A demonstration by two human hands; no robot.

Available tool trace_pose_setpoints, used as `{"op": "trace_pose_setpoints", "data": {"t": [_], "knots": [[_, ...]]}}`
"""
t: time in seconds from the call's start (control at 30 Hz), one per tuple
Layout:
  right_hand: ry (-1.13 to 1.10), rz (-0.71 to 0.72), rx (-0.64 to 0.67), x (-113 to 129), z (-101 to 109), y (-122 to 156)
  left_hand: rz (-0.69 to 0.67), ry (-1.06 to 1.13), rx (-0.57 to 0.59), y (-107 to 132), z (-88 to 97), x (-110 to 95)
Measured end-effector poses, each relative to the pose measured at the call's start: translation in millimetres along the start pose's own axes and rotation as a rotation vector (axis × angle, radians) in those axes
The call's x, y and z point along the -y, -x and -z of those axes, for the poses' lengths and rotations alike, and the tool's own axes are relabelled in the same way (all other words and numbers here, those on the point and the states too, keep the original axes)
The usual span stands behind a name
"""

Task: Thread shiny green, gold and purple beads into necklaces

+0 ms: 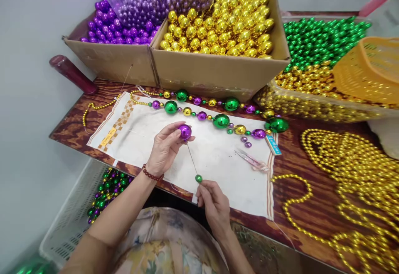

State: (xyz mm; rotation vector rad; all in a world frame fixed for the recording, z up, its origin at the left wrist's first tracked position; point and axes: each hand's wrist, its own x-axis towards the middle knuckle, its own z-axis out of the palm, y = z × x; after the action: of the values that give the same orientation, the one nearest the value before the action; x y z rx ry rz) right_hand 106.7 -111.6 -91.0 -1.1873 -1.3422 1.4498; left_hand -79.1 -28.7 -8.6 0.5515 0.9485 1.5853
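Note:
Between the fingertips of my left hand (165, 147) is a shiny purple bead (185, 132), raised over the white cloth (149, 135). A thin needle or wire (192, 157) slants down from it to a small green bead (198, 178). My right hand (213, 201) pinches just under that green bead, at the cloth's front edge; the fingers hide what exactly they grip. Behind both hands lies a bead necklace (221, 121) of purple, green and gold beads in two rows. A few loose purple beads (246, 142) and a pair of thread snips (249, 158) rest on the cloth to the right.
Cardboard boxes of purple beads (115, 29) and gold beads (218, 25) stand at the back. At right are a tub of green beads (324, 37), an orange basket (368, 66) and gold bead strands (364, 178). A dark red post (73, 74) rises at left, above a white crate (68, 207).

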Motion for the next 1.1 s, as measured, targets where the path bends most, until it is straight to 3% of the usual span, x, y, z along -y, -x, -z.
{"op": "trace_pose_setpoints", "data": {"t": [0.37,0.8,1.1], "knots": [[-0.006,0.008,-0.028,7,-10,-5,0.023,-0.006,0.011,8,-6.2,7],[-0.089,0.065,-0.111,7,-22,1,-0.227,-0.179,0.090,44,-20.7,8],[-0.086,0.066,-0.135,15,-24,-3,-0.156,-0.092,0.052,39,-24.3,1]]}}
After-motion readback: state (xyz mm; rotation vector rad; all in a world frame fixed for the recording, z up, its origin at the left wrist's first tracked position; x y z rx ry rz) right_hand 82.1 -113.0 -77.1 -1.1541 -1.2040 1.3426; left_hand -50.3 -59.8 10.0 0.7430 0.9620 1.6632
